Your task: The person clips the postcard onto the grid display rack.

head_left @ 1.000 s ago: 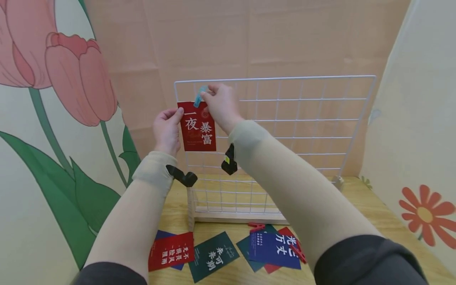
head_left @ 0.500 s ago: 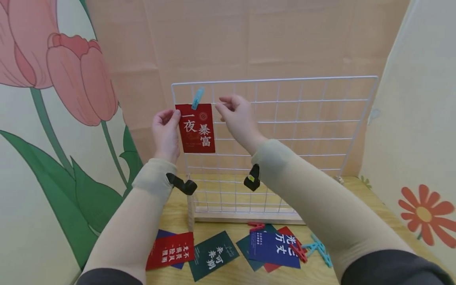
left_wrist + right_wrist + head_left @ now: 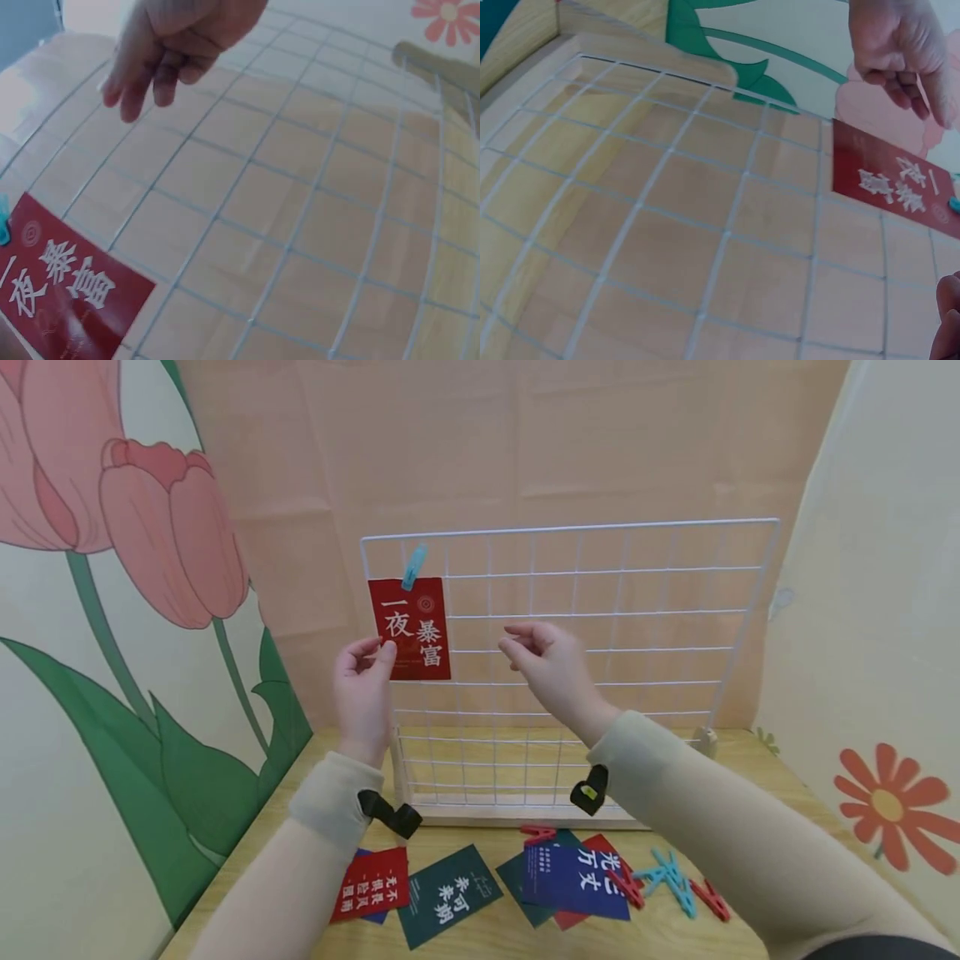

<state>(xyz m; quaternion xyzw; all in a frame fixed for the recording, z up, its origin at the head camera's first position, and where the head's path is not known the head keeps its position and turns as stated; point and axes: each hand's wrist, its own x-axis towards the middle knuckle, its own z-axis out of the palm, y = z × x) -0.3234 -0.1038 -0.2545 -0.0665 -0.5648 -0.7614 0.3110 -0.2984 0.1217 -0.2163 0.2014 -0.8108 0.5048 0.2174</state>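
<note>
By your left hand (image 3: pixel 365 693), the card (image 3: pixel 409 625) looks like smooth, slightly glossy paper; the clip (image 3: pixel 414 567) above that hand looks like smooth plastic. Behind your right hand (image 3: pixel 553 670), the grid (image 3: pixel 570 528) looks like smooth metal wire. Below your hands, the base (image 3: pixel 480 816) looks like matt wood, the table (image 3: pixel 738 768) wood-grained. Your sleeves (image 3: pixel 697 806) behind them are matt cloth; the backdrop (image 3: pixel 600 460) beyond looks matt and creased.

Beyond the left grip (image 3: pixel 363 697) and right grip (image 3: pixel 558 672), a creased peach-beige sheet backdrop (image 3: pixel 540 443). Left of the left grip, a pale wall (image 3: pixel 45 827) decorated with large pink tulips (image 3: pixel 161 535) and broad green leaves (image 3: pixel 202 777). Right of the right grip, a cream wall (image 3: pixel 885 568) bearing an orange-red flower (image 3: pixel 888 806) with yellow centre. Below both grips, a pale yellow wood-grain worktop (image 3: pixel 495 939). Soft, even light.
</note>
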